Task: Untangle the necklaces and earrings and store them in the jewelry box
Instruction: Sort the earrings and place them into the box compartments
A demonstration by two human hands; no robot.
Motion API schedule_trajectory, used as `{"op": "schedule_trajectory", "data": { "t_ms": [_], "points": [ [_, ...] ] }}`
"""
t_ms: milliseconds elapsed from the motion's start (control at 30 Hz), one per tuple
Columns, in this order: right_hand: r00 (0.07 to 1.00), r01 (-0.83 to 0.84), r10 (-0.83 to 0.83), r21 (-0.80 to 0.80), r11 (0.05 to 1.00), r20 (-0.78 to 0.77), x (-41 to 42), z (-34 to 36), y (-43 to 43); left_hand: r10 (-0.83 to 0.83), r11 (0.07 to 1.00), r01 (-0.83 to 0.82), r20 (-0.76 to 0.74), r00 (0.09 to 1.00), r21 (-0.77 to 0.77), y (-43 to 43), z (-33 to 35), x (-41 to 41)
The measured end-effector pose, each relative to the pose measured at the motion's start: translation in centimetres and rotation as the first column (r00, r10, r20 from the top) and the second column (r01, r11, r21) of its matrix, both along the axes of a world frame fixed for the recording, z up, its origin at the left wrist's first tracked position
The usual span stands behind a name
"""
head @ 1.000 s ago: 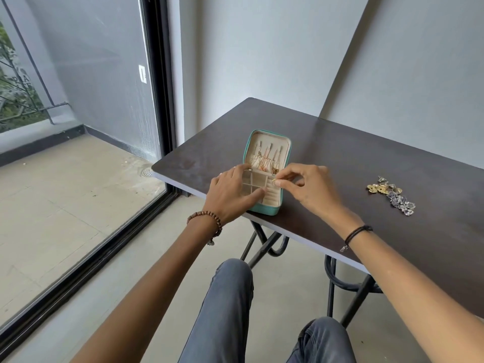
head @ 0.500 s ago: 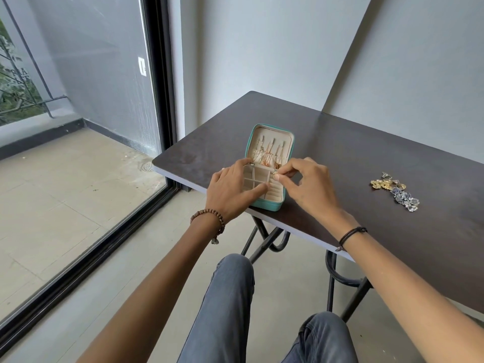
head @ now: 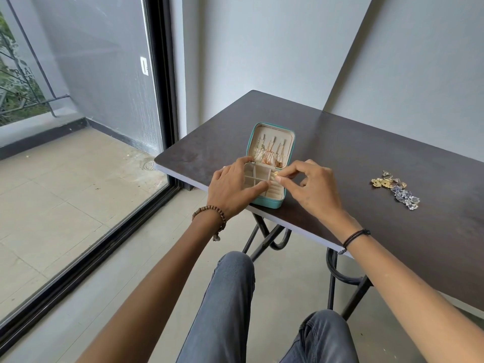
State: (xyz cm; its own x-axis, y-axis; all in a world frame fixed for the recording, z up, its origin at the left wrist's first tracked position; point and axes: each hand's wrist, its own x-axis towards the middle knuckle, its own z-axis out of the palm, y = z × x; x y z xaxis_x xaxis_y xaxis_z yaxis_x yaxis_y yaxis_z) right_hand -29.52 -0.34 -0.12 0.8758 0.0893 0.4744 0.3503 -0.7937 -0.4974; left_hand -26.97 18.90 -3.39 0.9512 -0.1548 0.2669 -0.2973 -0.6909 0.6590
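Observation:
A small teal jewelry box (head: 272, 203) lies open near the table's front edge, its cream lid (head: 272, 134) tilted back with several thin chains (head: 269, 155) hanging inside. My left hand (head: 230, 189) rests on the box's left side, thumb across the tray dividers. My right hand (head: 311, 187) hovers at the box's right side and pinches a tiny gold earring (head: 276, 174) over the ring-roll compartment. A pile of gold and silver earrings (head: 395, 189) lies on the table to the right.
The dark brown table (head: 366, 153) stands against a grey wall, its front edge close to my knees. A glass sliding door (head: 78, 153) with a black frame is on the left. Black metal table legs (head: 269, 237) show underneath.
My hands stay at the box; the right fingers have shifted slightly at the tray's right edge with the gold piece. The camera view moved a little.

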Motion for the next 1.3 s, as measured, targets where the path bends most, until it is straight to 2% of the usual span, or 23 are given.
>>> {"op": "schedule_trajectory", "data": {
  "t_ms": [633, 867, 1033, 1300],
  "points": [
    [0.993, -0.002, 0.004, 0.014, 1.000, -0.120, 0.6, 1.2, -0.7, -0.003, 1.000, 0.003, -0.010, 1.000, -0.005, 0.0, 0.6, -0.4],
    [0.974, -0.029, 0.040, 0.054, 0.998, -0.221, 0.9, 2.3, -0.4, 0.003, 1.000, -0.003, -0.003, 1.000, -0.002, 0.1, 0.6, -0.6],
    [0.969, -0.007, -0.003, -0.038, 0.999, -0.248, 1.2, 2.8, -0.1, -0.002, 1.000, 0.002, -0.021, 1.000, -0.004, 0.1, 0.6, -0.5],
    [0.975, -0.028, 0.015, -0.054, 0.998, -0.222, 0.2, 1.8, -0.4, -0.003, 1.000, 0.003, -0.027, 1.000, -0.006, 0.1, 0.8, -0.7]
  ]
}}
